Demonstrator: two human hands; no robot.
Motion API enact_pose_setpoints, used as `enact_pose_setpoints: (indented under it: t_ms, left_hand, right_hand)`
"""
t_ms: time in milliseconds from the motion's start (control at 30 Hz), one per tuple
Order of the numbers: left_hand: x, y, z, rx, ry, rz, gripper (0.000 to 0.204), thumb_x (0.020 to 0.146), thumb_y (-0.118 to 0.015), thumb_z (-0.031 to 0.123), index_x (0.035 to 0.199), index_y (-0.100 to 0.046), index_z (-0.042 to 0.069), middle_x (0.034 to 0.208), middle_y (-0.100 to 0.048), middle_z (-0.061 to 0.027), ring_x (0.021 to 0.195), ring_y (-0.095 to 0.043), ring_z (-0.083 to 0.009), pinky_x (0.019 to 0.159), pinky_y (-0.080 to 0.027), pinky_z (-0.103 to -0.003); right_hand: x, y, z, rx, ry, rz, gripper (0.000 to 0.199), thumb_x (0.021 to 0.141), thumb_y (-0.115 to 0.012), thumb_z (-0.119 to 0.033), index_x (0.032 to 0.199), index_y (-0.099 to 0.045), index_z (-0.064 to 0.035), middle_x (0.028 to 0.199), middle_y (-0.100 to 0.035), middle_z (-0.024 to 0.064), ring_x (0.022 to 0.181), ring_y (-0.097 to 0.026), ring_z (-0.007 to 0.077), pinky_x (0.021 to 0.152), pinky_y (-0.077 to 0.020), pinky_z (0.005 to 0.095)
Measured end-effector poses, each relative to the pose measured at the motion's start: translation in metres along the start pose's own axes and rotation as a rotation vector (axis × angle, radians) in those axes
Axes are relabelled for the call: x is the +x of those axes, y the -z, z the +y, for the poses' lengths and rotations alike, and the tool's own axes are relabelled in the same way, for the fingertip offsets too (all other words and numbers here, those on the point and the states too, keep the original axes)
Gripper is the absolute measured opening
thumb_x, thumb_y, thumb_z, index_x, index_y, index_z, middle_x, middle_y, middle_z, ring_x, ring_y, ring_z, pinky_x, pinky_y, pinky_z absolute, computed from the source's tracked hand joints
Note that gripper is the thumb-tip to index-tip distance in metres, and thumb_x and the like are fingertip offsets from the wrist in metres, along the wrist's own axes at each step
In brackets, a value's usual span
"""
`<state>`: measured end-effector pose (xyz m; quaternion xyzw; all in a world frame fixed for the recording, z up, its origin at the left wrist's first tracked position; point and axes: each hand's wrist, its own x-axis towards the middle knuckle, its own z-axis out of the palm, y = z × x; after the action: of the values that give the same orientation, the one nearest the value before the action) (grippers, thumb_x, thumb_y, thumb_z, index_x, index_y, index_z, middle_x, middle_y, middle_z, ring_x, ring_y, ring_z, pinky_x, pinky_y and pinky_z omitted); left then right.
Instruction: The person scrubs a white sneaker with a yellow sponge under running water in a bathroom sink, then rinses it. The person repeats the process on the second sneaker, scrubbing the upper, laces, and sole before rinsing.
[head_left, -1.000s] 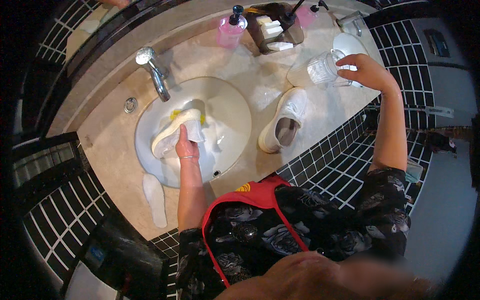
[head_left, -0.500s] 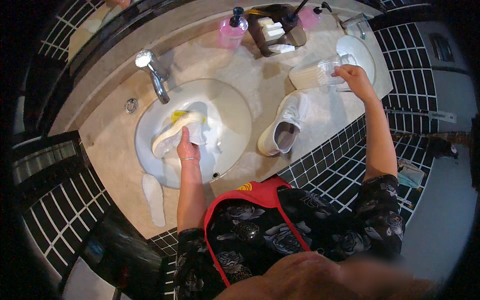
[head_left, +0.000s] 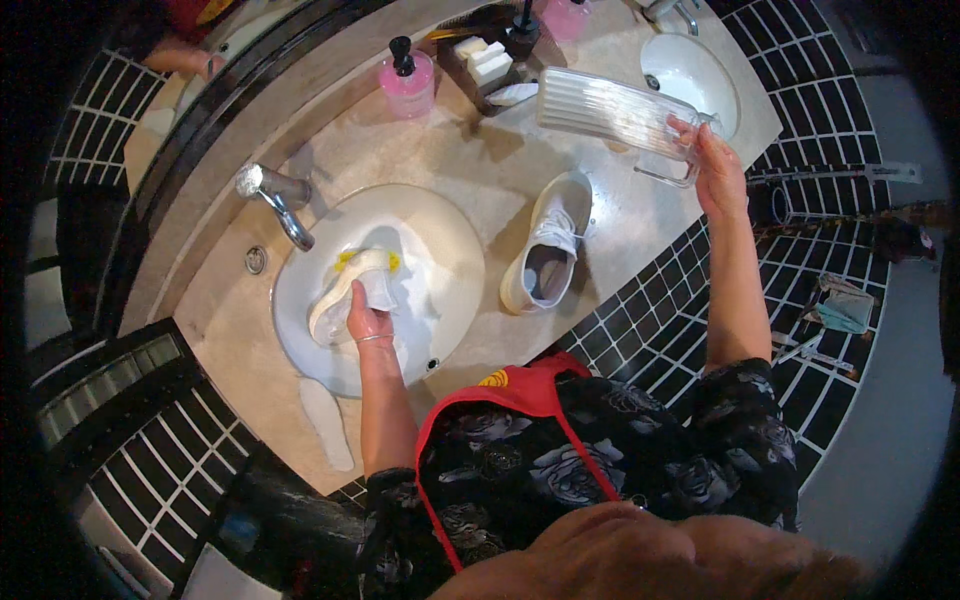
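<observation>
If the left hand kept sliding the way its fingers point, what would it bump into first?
The left hand already rests on the white shoe in the sink. Its fingers point up toward the faucet, so past the shoe it would probably meet the faucet spout first, though depth is hard to judge here.

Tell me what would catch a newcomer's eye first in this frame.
The left hand presses a white shoe down in the round sink, just below the tap. To the right, the right hand holds a clear ribbed jug tipped on its side above the counter. A second white shoe lies on the counter between the sink and that hand.
</observation>
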<state>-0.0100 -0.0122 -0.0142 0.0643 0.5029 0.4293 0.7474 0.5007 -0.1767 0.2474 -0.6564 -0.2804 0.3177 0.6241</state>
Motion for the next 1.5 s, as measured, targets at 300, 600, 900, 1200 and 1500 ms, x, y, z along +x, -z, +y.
enact_pose_setpoints:
  t_ms: [300,600,900,1200,1500]
  left_hand:
    - [-0.006,-0.003,-0.001,-0.032,-0.008,-0.009,0.047,0.099,-0.058,0.026,0.136,-0.048,-0.002,0.131,-0.058,-0.0156,0.118,-0.058,-0.0308,0.101,-0.047,-0.044]
    - [-0.003,-0.001,-0.005,-0.099,-0.010,-0.035,0.047,0.098,-0.060,0.024,0.136,-0.048,0.000,0.131,-0.058,-0.0148,0.118,-0.057,-0.0304,0.102,-0.047,-0.044]
    - [-0.001,0.000,-0.004,-0.129,-0.016,-0.005,0.046,0.097,-0.061,0.023,0.135,-0.049,0.000,0.130,-0.060,-0.0143,0.116,-0.059,-0.0299,0.100,-0.049,-0.044]
    - [-0.016,-0.009,0.006,-0.143,-0.017,0.011,0.047,0.098,-0.059,0.024,0.136,-0.048,-0.001,0.130,-0.059,-0.0148,0.118,-0.058,-0.0307,0.101,-0.047,-0.045]
    - [-0.018,0.002,-0.001,-0.137,0.023,-0.025,0.047,0.096,-0.062,0.021,0.136,-0.049,0.000,0.129,-0.060,-0.0136,0.115,-0.060,-0.0296,0.097,-0.050,-0.044]
  right_hand:
    - [0.002,-0.013,-0.010,-0.678,-0.013,0.024,0.037,0.097,-0.060,-0.036,0.104,-0.074,-0.0029,0.120,-0.069,0.0099,0.113,-0.059,0.0185,0.100,-0.0415,0.0312]
    - [0.018,-0.022,-0.017,-1.138,-0.089,-0.469,0.034,0.094,-0.064,-0.030,0.122,-0.069,-0.0117,0.112,-0.071,0.0117,0.104,-0.065,0.0215,0.096,-0.0467,0.0345]
    - [0.053,-0.044,-0.044,-1.143,-0.215,-0.610,0.015,0.087,-0.070,-0.013,0.094,-0.069,0.0008,0.081,-0.068,0.0016,0.075,-0.058,0.0097,0.072,-0.0482,0.0275]
    - [0.088,-0.098,-0.068,-1.099,-0.236,-0.575,0.063,0.087,-0.060,-0.063,0.094,-0.074,-0.0023,0.090,-0.068,0.0097,0.080,-0.063,0.0192,0.069,-0.0515,0.0333]
    - [0.087,-0.092,-0.084,-0.901,-0.239,-0.489,0.075,0.091,-0.050,-0.068,0.105,-0.071,0.0023,0.097,-0.071,0.0082,0.087,-0.063,0.0155,0.085,-0.0487,0.0294]
